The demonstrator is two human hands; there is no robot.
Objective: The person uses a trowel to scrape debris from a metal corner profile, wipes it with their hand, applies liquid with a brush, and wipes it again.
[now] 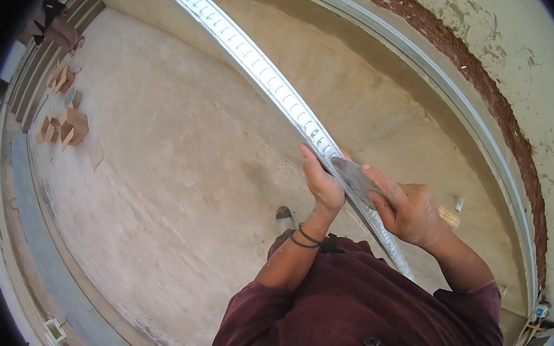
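My left hand [323, 183] gripped the long metal strip [261, 69]; my right hand [409, 211] grasped a trowel [355, 179] against it. Judged mid-scrape; next needed steady pressure.

A long ribbed metal strip [261, 69] is gripped by the left hand [323, 183], while a trowel [355, 180] is held against the strip by the right hand [409, 211].

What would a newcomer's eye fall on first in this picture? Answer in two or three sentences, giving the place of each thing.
First, the long ribbed metal strip, which runs from the top of the picture down to the person's chest at centre. The left hand grips it there, and the right hand holds a flat grey trowel blade against it. Next, the bare concrete floor and the scattered wooden offcuts at upper left.
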